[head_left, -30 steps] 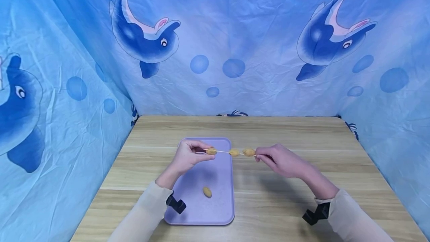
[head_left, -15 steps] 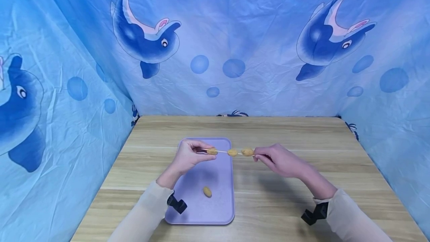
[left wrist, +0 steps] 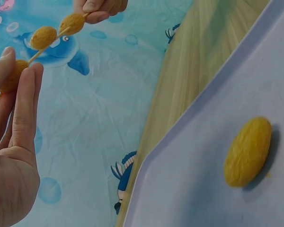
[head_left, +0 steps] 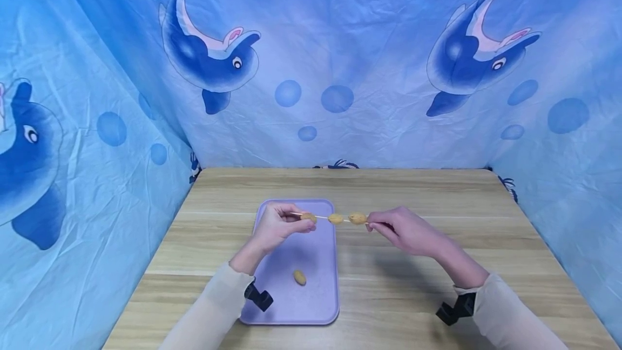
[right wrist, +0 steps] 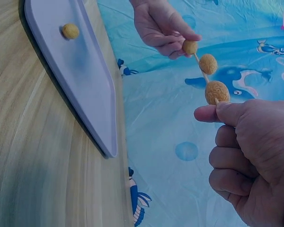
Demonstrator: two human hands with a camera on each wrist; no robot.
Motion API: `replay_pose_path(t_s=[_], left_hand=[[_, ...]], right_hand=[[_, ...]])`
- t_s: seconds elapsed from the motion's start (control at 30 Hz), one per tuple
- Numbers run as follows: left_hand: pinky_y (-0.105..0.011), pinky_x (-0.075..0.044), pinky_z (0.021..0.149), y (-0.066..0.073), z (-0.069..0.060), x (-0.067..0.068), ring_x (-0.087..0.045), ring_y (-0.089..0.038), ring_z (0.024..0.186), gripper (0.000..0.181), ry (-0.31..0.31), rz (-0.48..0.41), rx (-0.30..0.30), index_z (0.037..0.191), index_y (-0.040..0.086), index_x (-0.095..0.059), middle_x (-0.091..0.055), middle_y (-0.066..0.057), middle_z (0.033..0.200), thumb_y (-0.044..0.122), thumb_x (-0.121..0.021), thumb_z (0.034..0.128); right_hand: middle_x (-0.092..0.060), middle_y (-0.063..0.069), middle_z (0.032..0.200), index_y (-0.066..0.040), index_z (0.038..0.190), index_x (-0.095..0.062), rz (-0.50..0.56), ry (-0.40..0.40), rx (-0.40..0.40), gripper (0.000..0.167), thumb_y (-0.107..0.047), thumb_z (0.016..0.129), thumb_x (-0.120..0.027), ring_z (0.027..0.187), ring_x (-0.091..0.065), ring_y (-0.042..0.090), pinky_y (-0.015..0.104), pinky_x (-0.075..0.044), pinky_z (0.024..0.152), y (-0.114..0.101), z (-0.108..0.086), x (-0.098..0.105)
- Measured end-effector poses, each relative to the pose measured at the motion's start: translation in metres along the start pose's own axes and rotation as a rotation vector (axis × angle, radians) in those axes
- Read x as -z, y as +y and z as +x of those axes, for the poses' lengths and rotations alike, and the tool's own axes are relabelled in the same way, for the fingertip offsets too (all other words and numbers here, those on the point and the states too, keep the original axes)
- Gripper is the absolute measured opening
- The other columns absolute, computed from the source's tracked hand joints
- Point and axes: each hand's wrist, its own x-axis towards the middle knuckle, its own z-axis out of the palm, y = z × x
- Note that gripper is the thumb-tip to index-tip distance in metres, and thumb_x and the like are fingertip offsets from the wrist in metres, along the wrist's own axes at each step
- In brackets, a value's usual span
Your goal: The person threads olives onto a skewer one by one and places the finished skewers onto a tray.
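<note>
Three oval, yellow-brown food balls sit on a thin wooden skewer [head_left: 322, 217], held level above the table. My left hand [head_left: 273, 227] pinches the leftmost ball [left wrist: 15, 75] between thumb and fingers, and the skewer's tip sticks out past it. The middle ball [head_left: 336, 219] and the right ball [right wrist: 217, 92] sit further along, with short gaps between them. At the other end, my right hand [head_left: 405, 231] pinches the skewer between thumb and forefinger, close beside the right ball; its other fingers are curled in the right wrist view.
A lilac tray [head_left: 320, 301] lies on the wood-grain table [head_left: 413, 301], below my left hand. One loose ball [head_left: 299, 277] of the same kind rests in it. Blue dolphin-printed curtains [head_left: 311, 42] hang behind the table and at both sides.
The left hand and its ball have shifted slightly right, while the right hand and other balls have come slightly left. More of the skewer's tip shows past the left ball.
</note>
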Motion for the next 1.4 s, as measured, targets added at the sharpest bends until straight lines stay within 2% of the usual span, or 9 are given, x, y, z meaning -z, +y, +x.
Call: replay_pose_path(t_s=[0.17, 0.4, 0.53, 0.67, 0.87, 1.0, 1.1, 1.27, 1.4], left_hand=[[-0.033, -0.070, 0.075, 0.001, 0.002, -0.004, -0.081, -0.015, 0.075, 0.006, 0.005, -0.035, 0.003, 0.091, -0.005, -0.076, -0.083, -0.003, 0.085, 0.000, -0.080, 0.0926], [-0.029, -0.069, 0.068, -0.002, 0.004, -0.005, -0.078, -0.010, 0.068, 0.009, 0.021, -0.009, 0.011, 0.087, 0.002, -0.076, -0.081, 0.002, 0.079, 0.002, -0.078, 0.0955], [-0.028, -0.069, 0.067, -0.001, 0.004, -0.005, -0.078, -0.009, 0.067, 0.015, 0.015, -0.018, 0.013, 0.083, 0.011, -0.077, -0.081, 0.002, 0.078, 0.003, -0.078, 0.0956], [-0.027, -0.069, 0.066, -0.001, 0.004, -0.006, -0.078, -0.009, 0.067, 0.016, 0.008, -0.034, -0.004, 0.082, 0.012, -0.078, -0.081, 0.002, 0.078, 0.002, -0.078, 0.0949], [-0.026, -0.069, 0.076, -0.004, 0.002, -0.008, -0.079, -0.009, 0.079, 0.022, 0.005, -0.120, -0.047, 0.099, 0.017, -0.077, -0.082, 0.005, 0.091, -0.004, -0.076, 0.0938], [-0.026, -0.068, 0.088, -0.006, 0.001, -0.005, -0.078, -0.009, 0.096, 0.038, -0.019, -0.196, -0.132, 0.114, 0.018, -0.077, -0.081, 0.005, 0.106, -0.012, -0.075, 0.0900], [-0.025, -0.067, 0.091, -0.006, 0.000, -0.001, -0.076, -0.009, 0.102, 0.038, -0.032, -0.184, -0.172, 0.118, 0.016, -0.079, -0.080, 0.005, 0.111, -0.010, -0.078, 0.0891], [-0.025, -0.068, 0.087, -0.004, 0.000, 0.002, -0.078, -0.008, 0.094, 0.027, -0.019, -0.124, -0.132, 0.111, 0.016, -0.084, -0.082, 0.004, 0.104, 0.006, -0.087, 0.0870], [-0.027, -0.068, 0.084, -0.003, -0.001, 0.002, -0.080, -0.009, 0.088, 0.023, -0.006, -0.134, -0.100, 0.102, 0.021, -0.085, -0.083, 0.003, 0.098, 0.008, -0.090, 0.0840]], right_hand=[[-0.039, -0.017, 0.068, -0.024, 0.096, -0.069, -0.013, 0.007, -0.006, 0.020, -0.016, 0.111, -0.058, 0.057, -0.030, -0.005, 0.016, -0.035, 0.052, -0.001, 0.000, 0.000], [-0.042, -0.016, 0.069, -0.023, 0.097, -0.070, -0.035, 0.006, 0.009, 0.019, -0.017, 0.111, -0.058, 0.057, -0.029, -0.005, 0.016, -0.036, 0.051, 0.000, 0.001, -0.003], [-0.040, -0.016, 0.069, -0.023, 0.097, -0.069, -0.036, -0.001, 0.015, 0.019, -0.017, 0.111, -0.058, 0.057, -0.029, -0.005, 0.016, -0.034, 0.051, 0.000, 0.002, -0.003], [-0.040, -0.016, 0.068, -0.023, 0.096, -0.069, -0.032, 0.000, 0.014, 0.020, -0.016, 0.111, -0.058, 0.057, -0.029, -0.005, 0.015, -0.034, 0.051, 0.000, 0.002, -0.002], [-0.035, -0.016, 0.066, -0.024, 0.092, -0.065, 0.006, -0.001, -0.033, 0.024, -0.017, 0.113, -0.054, 0.054, -0.028, -0.005, 0.016, -0.032, 0.049, -0.002, 0.004, -0.001], [-0.034, -0.016, 0.066, -0.024, 0.090, -0.063, 0.026, 0.005, -0.045, 0.026, -0.017, 0.113, -0.053, 0.053, -0.028, -0.005, 0.016, -0.031, 0.049, -0.004, 0.005, 0.001], [-0.033, -0.017, 0.066, -0.024, 0.089, -0.063, 0.024, 0.017, -0.029, 0.027, -0.014, 0.112, -0.055, 0.054, -0.027, -0.005, 0.016, -0.031, 0.050, -0.004, 0.004, 0.004], [-0.035, -0.018, 0.067, -0.023, 0.092, -0.066, 0.011, 0.012, 0.016, 0.024, -0.013, 0.111, -0.057, 0.055, -0.027, -0.006, 0.015, -0.033, 0.050, -0.002, 0.003, 0.004], [-0.046, -0.016, 0.069, -0.022, 0.097, -0.071, -0.003, -0.001, 0.032, 0.021, -0.014, 0.111, -0.057, 0.056, -0.028, -0.006, 0.016, -0.036, 0.050, -0.003, 0.002, 0.005]])
